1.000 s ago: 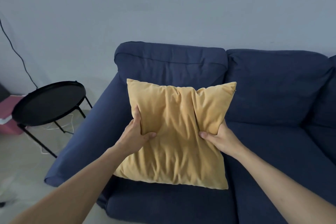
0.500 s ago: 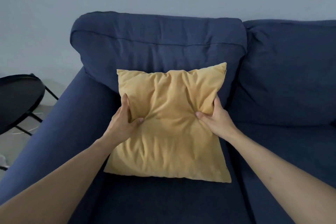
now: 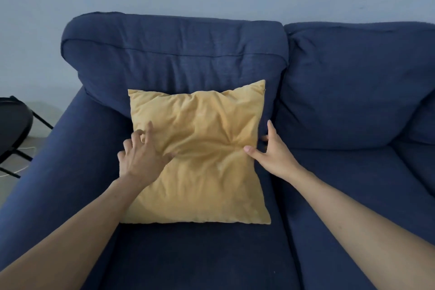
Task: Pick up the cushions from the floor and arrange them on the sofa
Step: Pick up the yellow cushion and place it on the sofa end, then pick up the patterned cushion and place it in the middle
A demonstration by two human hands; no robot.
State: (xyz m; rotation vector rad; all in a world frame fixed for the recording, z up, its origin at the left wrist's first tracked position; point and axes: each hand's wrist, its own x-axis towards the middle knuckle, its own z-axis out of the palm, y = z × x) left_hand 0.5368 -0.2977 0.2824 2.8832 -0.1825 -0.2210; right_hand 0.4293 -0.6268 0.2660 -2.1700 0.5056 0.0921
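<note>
A yellow square cushion [image 3: 202, 148] rests on the left seat of the dark blue sofa [image 3: 179, 54], leaning back against the left back pillow. My left hand [image 3: 141, 155] hovers at the cushion's left side with fingers spread, fingertips touching the fabric, gripping nothing. My right hand [image 3: 270, 150] is open at the cushion's right edge, thumb on the front, fingers along the side. No other cushion is in view.
The sofa's padded left armrest [image 3: 58, 160] runs along the left. A black round side table [image 3: 13, 122] on thin legs stands left of it on the pale floor. The right seat [image 3: 364, 195] and back pillow lie beside the cushion. A plain wall is behind.
Both hands carried the cushion onto the left seat against the back pillow, then let go; their fingers have opened. My view has moved closer to the sofa.
</note>
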